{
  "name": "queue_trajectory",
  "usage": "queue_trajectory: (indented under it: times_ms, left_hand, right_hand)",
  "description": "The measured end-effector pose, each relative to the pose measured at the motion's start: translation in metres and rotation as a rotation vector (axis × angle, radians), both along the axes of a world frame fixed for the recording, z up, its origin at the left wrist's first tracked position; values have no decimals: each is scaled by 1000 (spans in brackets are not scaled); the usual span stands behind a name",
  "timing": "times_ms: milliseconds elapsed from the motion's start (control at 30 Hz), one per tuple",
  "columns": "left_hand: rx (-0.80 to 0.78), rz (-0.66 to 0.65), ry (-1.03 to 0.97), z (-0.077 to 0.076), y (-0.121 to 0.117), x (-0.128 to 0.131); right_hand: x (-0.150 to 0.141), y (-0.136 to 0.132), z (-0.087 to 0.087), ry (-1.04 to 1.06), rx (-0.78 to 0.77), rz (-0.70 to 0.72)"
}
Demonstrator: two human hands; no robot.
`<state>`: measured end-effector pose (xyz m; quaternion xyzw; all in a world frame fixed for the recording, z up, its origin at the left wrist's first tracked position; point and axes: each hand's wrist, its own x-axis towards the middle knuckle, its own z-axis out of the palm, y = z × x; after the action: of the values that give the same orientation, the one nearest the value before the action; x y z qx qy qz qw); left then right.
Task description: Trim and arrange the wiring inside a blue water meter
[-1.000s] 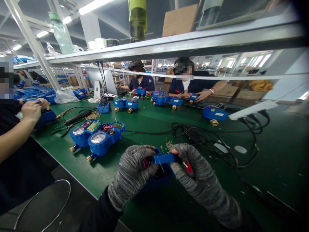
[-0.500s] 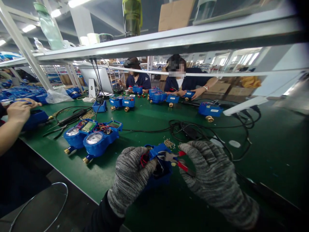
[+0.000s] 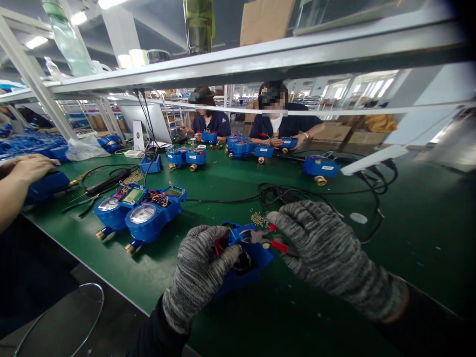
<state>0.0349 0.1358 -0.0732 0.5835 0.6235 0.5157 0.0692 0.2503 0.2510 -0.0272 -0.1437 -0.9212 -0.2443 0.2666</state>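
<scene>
While the gloved left hand (image 3: 199,270) wraps the blue meter housing (image 3: 245,258) at the near edge of the green bench (image 3: 409,233), fingers closed round its left side, the right hand (image 3: 316,245) pinches red-handled pliers (image 3: 273,240), nose resting at the open top among the red wires (image 3: 220,245). Risk as I judge it: knit gloves dull the feel, so the nose could nick or tug a wire loose. Housing is held tilted, partly off the bench; a slack grip could let it twist under the tool. Small brass screws (image 3: 259,219) lie just behind, easy to scatter with the wrist. Black cables (image 3: 297,196) trail near the right forearm and might snag
</scene>
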Motion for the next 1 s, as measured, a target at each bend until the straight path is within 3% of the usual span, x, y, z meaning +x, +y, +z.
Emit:
queue_trajectory:
  times_ms: [200, 467, 767, 1000]
  left_hand:
    - [-2, -3, 9, -2, 1, -1]
    - [-65, 20, -20, 2, 5, 1]
    - [-146, 13, -31, 6, 11, 4]
    - [-131, -25, 25, 6, 9, 6]
  right_hand:
    - [0, 2, -1, -88, 55, -56]
    - [-1, 6, 0, -101, -6, -58]
    - [-5, 5, 14, -273, -321, -174]
    - [4, 9, 8, -224, -495, -133]
